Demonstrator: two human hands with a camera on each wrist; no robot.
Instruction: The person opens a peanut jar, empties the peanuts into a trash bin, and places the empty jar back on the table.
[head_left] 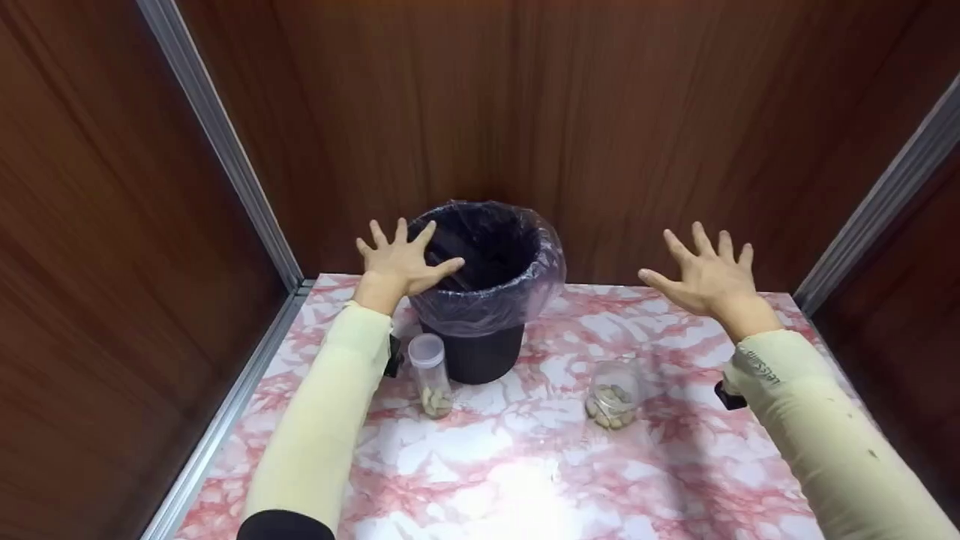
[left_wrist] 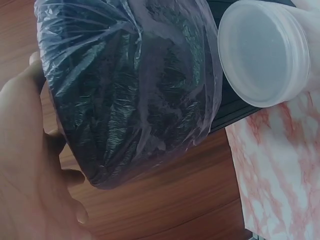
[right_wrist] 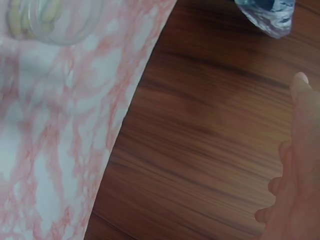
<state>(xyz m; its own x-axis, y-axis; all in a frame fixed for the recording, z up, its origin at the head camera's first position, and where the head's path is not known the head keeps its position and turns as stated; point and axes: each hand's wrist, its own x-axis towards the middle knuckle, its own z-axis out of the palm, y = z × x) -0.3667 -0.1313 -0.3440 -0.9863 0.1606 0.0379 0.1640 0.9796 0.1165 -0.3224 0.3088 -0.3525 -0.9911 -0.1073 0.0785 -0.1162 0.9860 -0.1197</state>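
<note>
Wood-grain panels (head_left: pixel 480 112) wall in a pink-and-white marbled surface (head_left: pixel 420 465). Toward its back stands a black bin (head_left: pixel 480 356) with a clear bag (head_left: pixel 551 270) over its rim. The left hand (head_left: pixel 397 264) is raised by the bin, the right hand (head_left: pixel 709 281) well apart from it; both have fingers spread wide, holding nothing. A capped tube (head_left: pixel 430 373) stands beside the bin, and a shorter clear jar (head_left: pixel 615 386) farther right; both contain pale pieces (head_left: pixel 436 401).
</note>
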